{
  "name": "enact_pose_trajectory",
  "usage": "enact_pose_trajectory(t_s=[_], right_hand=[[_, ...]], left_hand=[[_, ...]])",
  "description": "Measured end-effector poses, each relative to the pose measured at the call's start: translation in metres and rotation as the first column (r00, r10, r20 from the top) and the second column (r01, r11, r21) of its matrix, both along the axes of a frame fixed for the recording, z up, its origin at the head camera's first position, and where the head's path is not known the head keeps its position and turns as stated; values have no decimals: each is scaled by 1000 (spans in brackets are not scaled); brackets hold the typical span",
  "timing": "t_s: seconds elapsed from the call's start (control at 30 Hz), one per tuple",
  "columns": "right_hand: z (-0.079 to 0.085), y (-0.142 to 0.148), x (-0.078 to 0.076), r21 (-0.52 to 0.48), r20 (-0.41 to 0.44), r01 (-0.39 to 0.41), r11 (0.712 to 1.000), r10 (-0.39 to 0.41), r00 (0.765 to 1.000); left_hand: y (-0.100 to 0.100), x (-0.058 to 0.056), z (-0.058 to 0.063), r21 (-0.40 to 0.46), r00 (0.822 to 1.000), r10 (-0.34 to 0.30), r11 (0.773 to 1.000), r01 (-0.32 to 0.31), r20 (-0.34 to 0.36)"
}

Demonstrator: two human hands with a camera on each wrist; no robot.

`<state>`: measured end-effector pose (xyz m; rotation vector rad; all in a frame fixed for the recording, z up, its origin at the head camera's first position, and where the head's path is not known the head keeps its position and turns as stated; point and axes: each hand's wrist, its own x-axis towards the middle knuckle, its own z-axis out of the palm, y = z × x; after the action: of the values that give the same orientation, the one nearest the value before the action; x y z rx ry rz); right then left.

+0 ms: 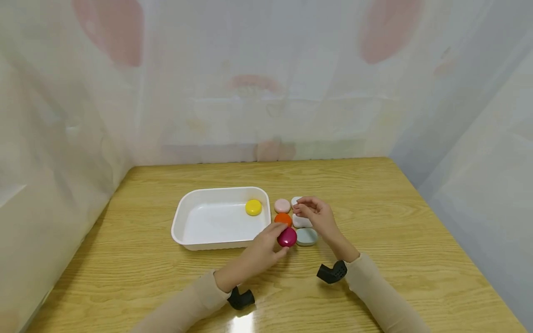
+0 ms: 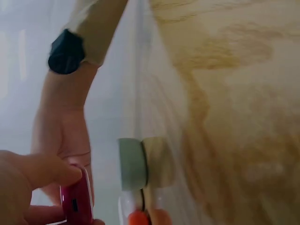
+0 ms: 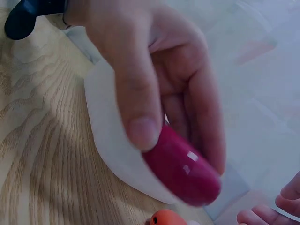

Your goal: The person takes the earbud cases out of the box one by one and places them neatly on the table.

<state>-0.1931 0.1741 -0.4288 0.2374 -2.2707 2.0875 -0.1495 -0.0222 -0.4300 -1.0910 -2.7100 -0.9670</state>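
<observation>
My left hand holds a glossy magenta earbud case between thumb and fingers, raised near the tray's right front corner. A small dark slot shows in the edge of this magenta case in the left wrist view. My right hand hovers over a white bone-shaped case and a white case behind it. Its fingers are loosely bent, with nothing seen between them. An orange case, a pink case and a grey-green case lie around the two hands.
A white tray stands left of the cases, with a yellow case inside at its right end. All rest on a wood-grain table. Pale patterned curtains hang behind and at both sides.
</observation>
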Motion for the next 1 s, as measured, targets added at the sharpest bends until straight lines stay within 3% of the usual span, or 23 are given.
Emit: enact_pose_trajectory(t_s=[0.2, 0.4, 0.7, 0.87, 1.0], right_hand=[[2, 0, 2, 1, 20, -10, 1000, 10, 1000], [2, -1, 2, -5, 40, -20, 1000, 20, 999], [1, -3, 2, 12, 55, -52, 999, 51, 997], [2, -4, 3, 31, 66, -49, 998, 46, 997], [3, -4, 4, 26, 60, -53, 998, 52, 997]], left_hand=[[6, 5, -10, -50, 996, 39, 998, -43, -85], [10, 5, -22, -37, 995, 83, 996, -85, -48], [13, 1, -33, -199, 988, 112, 971, -132, -111], [17, -1, -34, -279, 975, 104, 947, -157, -196], [21, -3, -31, -323, 948, 94, 926, -195, -302]])
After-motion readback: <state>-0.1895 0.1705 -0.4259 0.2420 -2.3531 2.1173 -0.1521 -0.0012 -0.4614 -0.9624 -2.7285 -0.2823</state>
